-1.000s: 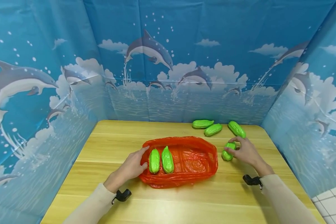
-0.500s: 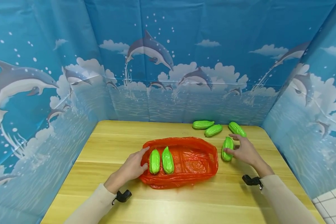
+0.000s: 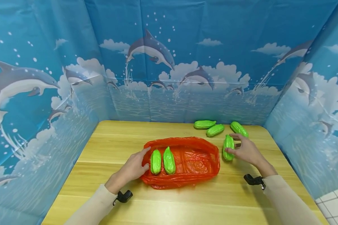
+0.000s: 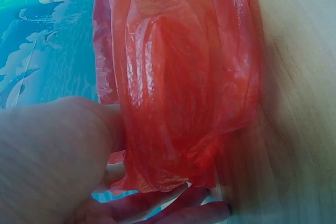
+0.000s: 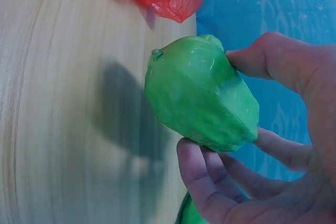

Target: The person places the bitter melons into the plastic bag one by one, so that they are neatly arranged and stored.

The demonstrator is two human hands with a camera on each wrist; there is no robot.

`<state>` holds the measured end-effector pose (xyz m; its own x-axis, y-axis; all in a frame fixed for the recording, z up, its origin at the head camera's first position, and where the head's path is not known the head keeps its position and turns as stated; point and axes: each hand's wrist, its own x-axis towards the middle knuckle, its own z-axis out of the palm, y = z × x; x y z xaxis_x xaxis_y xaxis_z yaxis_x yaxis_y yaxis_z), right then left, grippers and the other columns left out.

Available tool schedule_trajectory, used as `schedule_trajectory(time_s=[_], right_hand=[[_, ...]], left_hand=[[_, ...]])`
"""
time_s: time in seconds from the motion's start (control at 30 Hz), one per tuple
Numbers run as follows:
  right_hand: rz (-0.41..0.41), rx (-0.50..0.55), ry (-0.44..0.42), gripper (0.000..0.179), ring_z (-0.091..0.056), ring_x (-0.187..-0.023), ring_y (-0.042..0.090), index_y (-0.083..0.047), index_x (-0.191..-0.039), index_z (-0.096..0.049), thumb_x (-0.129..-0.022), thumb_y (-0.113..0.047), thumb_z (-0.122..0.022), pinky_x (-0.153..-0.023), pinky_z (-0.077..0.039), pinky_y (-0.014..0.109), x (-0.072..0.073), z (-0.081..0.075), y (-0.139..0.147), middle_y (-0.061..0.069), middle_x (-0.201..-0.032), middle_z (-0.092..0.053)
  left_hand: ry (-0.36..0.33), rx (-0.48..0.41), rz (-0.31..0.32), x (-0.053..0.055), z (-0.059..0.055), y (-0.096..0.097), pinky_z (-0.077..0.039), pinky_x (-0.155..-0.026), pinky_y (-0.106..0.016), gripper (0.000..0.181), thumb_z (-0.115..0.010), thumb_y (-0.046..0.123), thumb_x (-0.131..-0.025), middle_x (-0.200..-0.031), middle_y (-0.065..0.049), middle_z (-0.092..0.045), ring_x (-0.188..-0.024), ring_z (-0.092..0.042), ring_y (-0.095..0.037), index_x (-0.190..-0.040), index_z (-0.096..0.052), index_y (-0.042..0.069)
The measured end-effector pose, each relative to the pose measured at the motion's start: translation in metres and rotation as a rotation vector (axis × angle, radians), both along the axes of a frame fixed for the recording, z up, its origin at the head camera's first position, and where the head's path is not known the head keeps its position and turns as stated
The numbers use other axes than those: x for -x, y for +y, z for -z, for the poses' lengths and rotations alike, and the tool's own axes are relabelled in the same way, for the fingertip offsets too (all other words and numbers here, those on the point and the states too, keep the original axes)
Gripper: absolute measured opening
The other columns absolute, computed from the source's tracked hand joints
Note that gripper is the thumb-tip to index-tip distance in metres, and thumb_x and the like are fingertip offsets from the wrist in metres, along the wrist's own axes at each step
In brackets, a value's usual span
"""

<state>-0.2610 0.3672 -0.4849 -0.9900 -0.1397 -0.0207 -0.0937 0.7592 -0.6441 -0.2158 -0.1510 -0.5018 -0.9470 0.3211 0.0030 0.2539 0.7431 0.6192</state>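
A red plastic bag [image 3: 183, 180] lies open on the table, with two green ridged gourds [image 3: 169, 160] side by side in its left part. My left hand [image 3: 131, 165] holds the bag's left rim; in the left wrist view the red film hides part of the thumb and fingers. To the right of the bag, my right hand [image 3: 246, 151] pinches another green gourd [image 5: 199, 93] between thumb and fingertips. In the right wrist view its shadow falls apart from it on the wood, so it appears raised.
Behind the bag, two more gourds [image 3: 215, 130] touch or nearly touch near the table's back edge. One single gourd [image 3: 239, 129] lies just beyond my right hand. A blue dolphin-print curtain [image 3: 169, 103] encloses the wooden table [image 3: 107, 140] at the back and sides.
The gourd at my right hand has swung more lengthwise and shifted slightly away from me, its far tip now showing. My left hand and the bag have stayed in place.
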Motion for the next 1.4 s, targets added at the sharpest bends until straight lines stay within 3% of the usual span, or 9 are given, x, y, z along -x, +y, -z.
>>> schedule_trajectory(time_s=[0.23,0.7,1.13,1.4], right_hand=[[0.004,-0.002,0.000,0.096,-0.068,-0.140,0.062,0.003,-0.176,-0.036,-0.105,-0.037,-0.088,-0.101,-0.069,0.063,-0.002,-0.006,-0.004,0.043,-0.157,-0.060],[-0.060,-0.022,0.031,0.102,-0.063,-0.142,0.064,0.001,-0.182,-0.027,-0.107,-0.034,-0.087,-0.106,-0.065,0.067,0.002,-0.023,-0.011,0.040,-0.177,-0.039],[-0.104,0.016,0.045,0.103,-0.067,-0.139,0.060,0.000,-0.183,-0.025,-0.107,-0.030,-0.087,-0.104,-0.068,0.064,0.000,-0.037,-0.017,0.037,-0.170,-0.047],[-0.103,0.024,0.036,0.104,-0.069,-0.137,0.060,-0.001,-0.183,-0.025,-0.106,-0.032,-0.088,-0.099,-0.070,0.060,-0.001,-0.046,-0.018,0.035,-0.159,-0.056]], left_hand=[[-0.004,0.004,0.002,0.000,-0.001,0.000,-0.052,-0.132,-0.065,0.077,-0.077,0.001,-0.105,-0.172,-0.025,-0.062,-0.159,-0.062,-0.046,-0.176,-0.048,0.002],[-0.010,0.000,-0.003,-0.001,0.000,-0.001,-0.054,-0.130,-0.064,0.077,-0.076,0.001,-0.105,-0.170,-0.026,-0.063,-0.156,-0.064,-0.044,-0.176,-0.047,0.003],[-0.008,0.033,0.002,0.000,0.000,-0.001,-0.053,-0.131,-0.063,0.077,-0.077,0.004,-0.106,-0.169,-0.025,-0.064,-0.156,-0.064,-0.045,-0.176,-0.047,0.002],[-0.019,0.043,-0.012,0.001,0.001,0.001,-0.059,-0.127,-0.058,0.079,-0.077,0.006,-0.107,-0.169,-0.022,-0.065,-0.134,-0.070,-0.034,-0.178,-0.045,0.005]])
